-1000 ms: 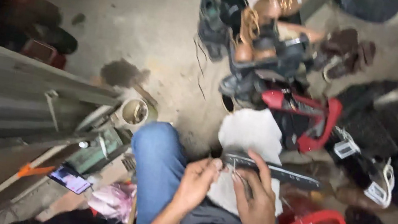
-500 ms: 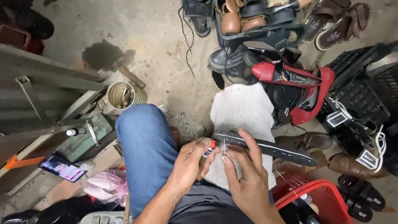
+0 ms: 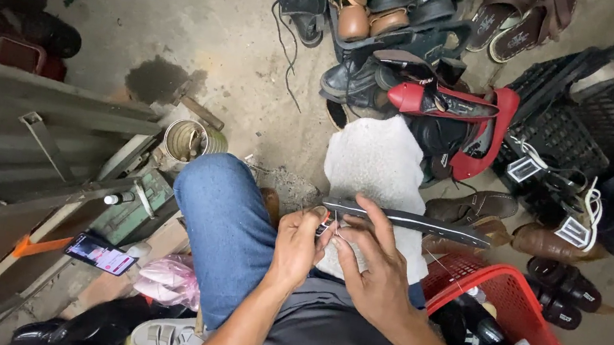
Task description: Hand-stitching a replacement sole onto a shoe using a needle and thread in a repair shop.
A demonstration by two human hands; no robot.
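Metal sheet: grey, lies along the left side, its near end cut off by the frame edge.
Phone: lit screen, lies on a plank near the left; what the screen shows is too small to tell.
Tin can: open and upright, just left of the blue-jeaned knee.
Pink bag: crumpled, near the thigh on the left.
Left hand: fingers curled narrow, pinching the near end of the dark strap; whatever small thing sits between the fingertips is hard to make out.
Dark strap: long, flat, light along its edge, lies across the lap from the hands out to the right, over the white fleece pad.
Right hand: fingers bent around the strap's left end from below, thumb close to the left hand; a thin thread seems to run from it, too fine to be sure.
White fleece pad: spread over the right leg, its near part hidden behind the hands.
Shoe pile: far centre, dark and tan pairs stacked, with a red heel in front; the top is cut off.
Black crate: far right, partly out of frame.
Red basket: near right, contents mostly hidden.
Brown shoes: between basket and crate.
Floor: bare concrete, stained, dimly lit.
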